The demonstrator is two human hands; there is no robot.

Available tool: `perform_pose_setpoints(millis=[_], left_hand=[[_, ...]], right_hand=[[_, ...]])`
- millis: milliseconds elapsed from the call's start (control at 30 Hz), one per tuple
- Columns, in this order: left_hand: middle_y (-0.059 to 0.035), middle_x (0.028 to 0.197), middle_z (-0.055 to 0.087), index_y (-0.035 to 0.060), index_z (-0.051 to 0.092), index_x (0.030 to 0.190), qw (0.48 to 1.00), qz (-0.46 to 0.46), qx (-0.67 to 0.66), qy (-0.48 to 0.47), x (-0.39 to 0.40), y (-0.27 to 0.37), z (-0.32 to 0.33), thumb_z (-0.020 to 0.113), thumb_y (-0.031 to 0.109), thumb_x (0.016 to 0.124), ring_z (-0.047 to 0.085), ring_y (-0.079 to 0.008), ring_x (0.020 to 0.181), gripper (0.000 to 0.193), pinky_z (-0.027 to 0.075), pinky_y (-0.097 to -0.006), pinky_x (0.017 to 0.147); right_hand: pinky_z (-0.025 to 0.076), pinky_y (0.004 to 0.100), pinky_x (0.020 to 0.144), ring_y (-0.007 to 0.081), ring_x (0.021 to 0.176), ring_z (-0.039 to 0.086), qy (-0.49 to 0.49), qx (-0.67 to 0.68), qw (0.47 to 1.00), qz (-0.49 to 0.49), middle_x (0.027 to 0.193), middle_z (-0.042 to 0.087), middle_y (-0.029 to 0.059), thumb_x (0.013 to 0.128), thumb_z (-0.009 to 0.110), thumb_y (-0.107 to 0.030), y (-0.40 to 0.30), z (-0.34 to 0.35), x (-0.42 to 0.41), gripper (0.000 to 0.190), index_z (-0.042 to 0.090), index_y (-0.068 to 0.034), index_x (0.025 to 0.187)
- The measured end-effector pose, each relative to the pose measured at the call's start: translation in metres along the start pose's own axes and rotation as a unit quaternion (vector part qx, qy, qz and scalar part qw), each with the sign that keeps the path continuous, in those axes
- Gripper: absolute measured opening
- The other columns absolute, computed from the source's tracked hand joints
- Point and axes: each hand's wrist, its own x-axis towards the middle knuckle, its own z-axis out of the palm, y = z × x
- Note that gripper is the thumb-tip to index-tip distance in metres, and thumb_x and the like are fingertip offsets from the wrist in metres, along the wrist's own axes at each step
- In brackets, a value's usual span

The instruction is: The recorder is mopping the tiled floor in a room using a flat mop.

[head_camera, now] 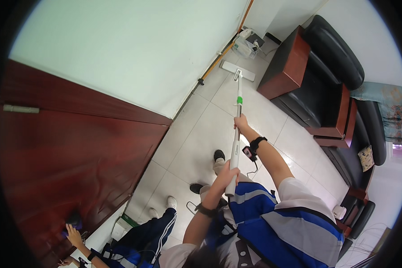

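Note:
My left hand (227, 175) is closed around the white grip of a flat mop (235, 155), close to its butt end. Farther along the pole, my right hand (242, 123) holds the thin metal shaft, just below a green collar (239, 100). The mop's white flat head (238, 70) lies on the tiled floor (196, 134) between the wall and a black armchair. A wrist strap with a small device (249, 153) is on my right forearm; a dark band is on the left wrist.
Black armchairs with wooden sides (289, 63) line the right. A basket with plastic bags (246, 45) stands at the wall's far end. An orange pole (217, 60) runs along the wall base. At lower left, a co-worker (134, 248) presses a dark cloth (74, 221) on a red door (80, 160).

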Motion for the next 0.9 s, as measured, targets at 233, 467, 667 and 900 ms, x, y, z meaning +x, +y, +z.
perform_pose_setpoints(millis=[233,467,667,900], left_hand=[[-0.0037,0.051,0.041,0.0016,0.036,0.082,0.994,0.005,-0.105,-0.015,0.068,0.028,-0.009,0.047,0.007,0.065,0.041,-0.0097,0.036,0.02,0.035,-0.0223,0.033],[-0.0056,0.048,0.04,0.0024,0.036,0.077,0.993,0.008,-0.116,0.019,0.075,0.0,0.007,0.047,0.005,0.066,0.039,-0.0134,0.035,0.016,0.035,-0.0246,0.034],[-0.005,0.057,0.039,0.0038,0.035,0.082,0.977,-0.021,-0.213,0.016,0.038,-0.019,0.025,0.046,0.005,0.067,0.039,-0.0113,0.039,0.019,0.034,-0.0242,0.034],[-0.004,0.06,0.039,0.0046,0.035,0.081,0.978,-0.028,-0.207,0.006,-0.041,-0.049,0.001,0.045,0.007,0.067,0.04,-0.0097,0.042,0.017,0.034,-0.022,0.035]], right_hand=[[0.039,0.0304,0.032,0.0176,0.041,0.044,0.011,-0.027,1.0,-0.002,0.057,0.041,0.0109,0.066,0.04,0.001,-0.038,0.0,0.069,0.021,0.033,0.006,0.086],[0.039,0.0299,0.032,0.0174,0.04,0.045,0.019,-0.117,0.993,0.005,0.059,0.043,0.012,0.069,0.041,-0.001,-0.031,-0.01,0.069,0.025,0.031,0.005,0.091],[0.042,0.0313,0.032,0.0211,0.044,0.05,-0.006,-0.134,0.991,0.021,0.067,0.047,0.0179,0.07,0.039,0.001,-0.021,-0.017,0.03,0.032,0.029,0.007,0.1],[0.04,0.0312,0.032,0.0191,0.041,0.048,0.007,-0.118,0.993,0.019,0.062,0.046,0.0156,0.069,0.041,0.0,0.022,0.017,-0.041,0.026,0.032,0.006,0.092]])
